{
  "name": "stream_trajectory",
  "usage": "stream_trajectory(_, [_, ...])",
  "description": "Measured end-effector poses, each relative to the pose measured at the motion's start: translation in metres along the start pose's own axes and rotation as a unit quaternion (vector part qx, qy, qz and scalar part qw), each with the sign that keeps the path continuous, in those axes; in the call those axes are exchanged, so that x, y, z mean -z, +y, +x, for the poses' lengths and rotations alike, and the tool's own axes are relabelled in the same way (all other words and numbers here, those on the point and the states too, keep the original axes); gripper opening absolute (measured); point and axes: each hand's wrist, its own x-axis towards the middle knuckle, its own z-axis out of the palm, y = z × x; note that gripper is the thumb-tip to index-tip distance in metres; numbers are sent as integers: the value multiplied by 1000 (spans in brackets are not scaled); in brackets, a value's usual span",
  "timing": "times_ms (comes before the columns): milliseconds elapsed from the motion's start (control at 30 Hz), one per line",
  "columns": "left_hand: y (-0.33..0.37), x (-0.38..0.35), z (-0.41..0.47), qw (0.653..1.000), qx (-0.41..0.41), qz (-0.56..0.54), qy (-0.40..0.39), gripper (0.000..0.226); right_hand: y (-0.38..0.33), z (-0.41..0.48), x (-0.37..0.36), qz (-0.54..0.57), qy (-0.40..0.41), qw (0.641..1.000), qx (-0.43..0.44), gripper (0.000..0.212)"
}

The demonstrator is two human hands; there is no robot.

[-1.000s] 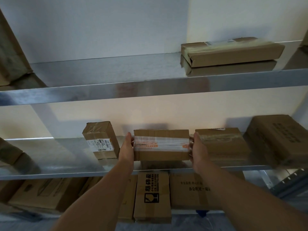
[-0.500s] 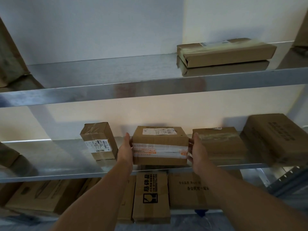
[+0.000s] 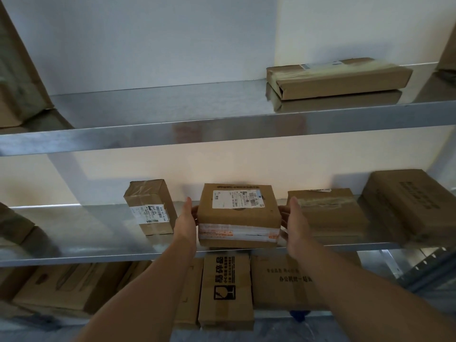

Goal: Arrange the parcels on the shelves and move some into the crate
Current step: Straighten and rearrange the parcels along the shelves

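A brown cardboard parcel [image 3: 238,214] with a white label on top and taped front is at the front edge of the middle metal shelf [image 3: 98,255]. My left hand [image 3: 186,223] grips its left side and my right hand [image 3: 293,224] grips its right side, fingers curled behind it. The parcel's top face tilts toward me. A small upright parcel [image 3: 150,206] stands to its left, and a flat taped parcel [image 3: 325,211] lies to its right. No crate is in view.
A large box [image 3: 409,203] sits at the middle shelf's right end. A long flat parcel [image 3: 338,79] lies on the upper shelf [image 3: 222,129], with another box [image 3: 17,77] at far left. Several boxes [image 3: 225,290] fill the lower shelf.
The parcel between my hands has come toward me to the shelf's front edge and tipped, so its labelled top now shows. Both hands kept their hold on its sides.
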Motion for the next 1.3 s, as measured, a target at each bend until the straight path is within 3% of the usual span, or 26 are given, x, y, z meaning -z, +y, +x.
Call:
stream_trajectory(667, [1,10,0,1000,-11,7,-19,46,3,3,-5,-25,-6,999,19,64])
stream_trajectory(1300, [3,6,6,996,-87,4,1,59,13,17,-7,15,-23,1000,-2,49])
